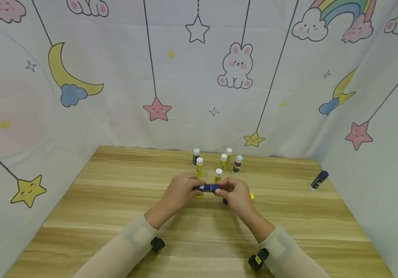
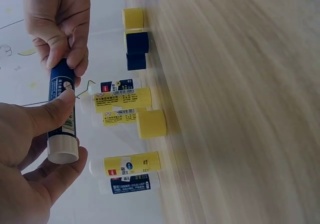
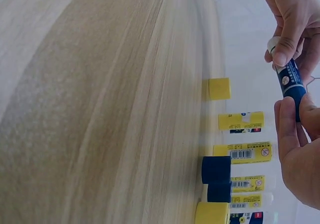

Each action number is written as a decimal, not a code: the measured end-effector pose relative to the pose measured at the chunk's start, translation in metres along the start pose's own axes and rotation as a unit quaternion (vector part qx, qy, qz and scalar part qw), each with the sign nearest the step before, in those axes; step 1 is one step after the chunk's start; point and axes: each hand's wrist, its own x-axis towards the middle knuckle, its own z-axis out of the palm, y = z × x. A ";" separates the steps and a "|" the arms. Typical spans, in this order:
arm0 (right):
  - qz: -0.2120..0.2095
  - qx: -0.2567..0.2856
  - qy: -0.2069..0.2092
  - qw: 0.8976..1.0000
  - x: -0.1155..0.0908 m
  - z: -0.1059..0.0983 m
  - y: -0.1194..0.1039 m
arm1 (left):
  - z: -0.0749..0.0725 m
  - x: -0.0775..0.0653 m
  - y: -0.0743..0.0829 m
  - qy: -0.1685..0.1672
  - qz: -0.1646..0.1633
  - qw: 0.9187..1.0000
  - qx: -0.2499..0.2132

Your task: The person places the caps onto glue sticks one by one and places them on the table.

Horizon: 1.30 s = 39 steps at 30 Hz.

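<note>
While aloft, blue glue stick (image 2: pixel 58 91) in two pinches: left fingers (image 2: pixel 58 180) near white base (image 2: pixel 63 150), right fingers (image 3: pixel 287 126) at cap (image 3: pixel 294 94)

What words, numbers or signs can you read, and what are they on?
"deli", probably, in tiny letters on a red patch: a yellow glue stick.
Slashed-circle sign: the held blue glue stick.
Slashed-circle signs and barcodes: other yellow glue sticks.
All other print, numbers too, is too small or blurred to read.
</note>
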 end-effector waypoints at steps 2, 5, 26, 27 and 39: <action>0.001 0.001 0.002 1.000 0.000 0.000 -0.001 | 0.000 0.000 0.000 0.003 0.004 1.000 -0.001; 0.001 0.005 0.003 1.000 -0.001 0.000 -0.001 | 0.001 0.001 0.001 0.005 0.004 1.000 -0.002; -0.020 -0.018 -0.004 1.000 -0.009 -0.007 0.001 | 0.006 -0.001 0.001 -0.018 -0.009 1.000 -0.018; -0.019 -0.019 -0.005 1.000 -0.009 -0.007 0.001 | 0.006 -0.001 0.001 -0.018 -0.009 1.000 -0.018; -0.009 -0.026 -0.004 1.000 -0.008 -0.009 0.001 | 0.007 -0.002 -0.004 -0.009 0.004 0.999 -0.030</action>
